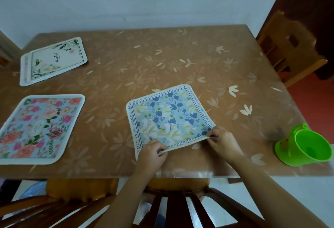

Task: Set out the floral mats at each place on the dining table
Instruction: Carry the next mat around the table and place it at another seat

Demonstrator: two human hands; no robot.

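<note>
- The left hand [153, 152] pinches the near edge of the blue floral mat [169, 119] close to its left corner, with the fingers curled down onto the edge.
- The right hand [222, 141] pinches the same edge close to the right corner, thumb and fingers closed on it.
- The blue floral mat spreads away from both hands across the table [162, 56], turned a little askew. The edge between the hands is raised slightly off the surface.
- The pink rose mat [39, 128] lies flat well to the left of the left hand.
- The white leafy mat [54, 61] lies beyond the pink one, farther still from the left hand.
- A green plastic bucket [305, 148] sits tilted to the right of the right hand, apart from it and from the blue mat.
- A dark chair back [180, 206] stands below the forearms.
- A light wooden chair [289, 47] stands far beyond the right hand.
</note>
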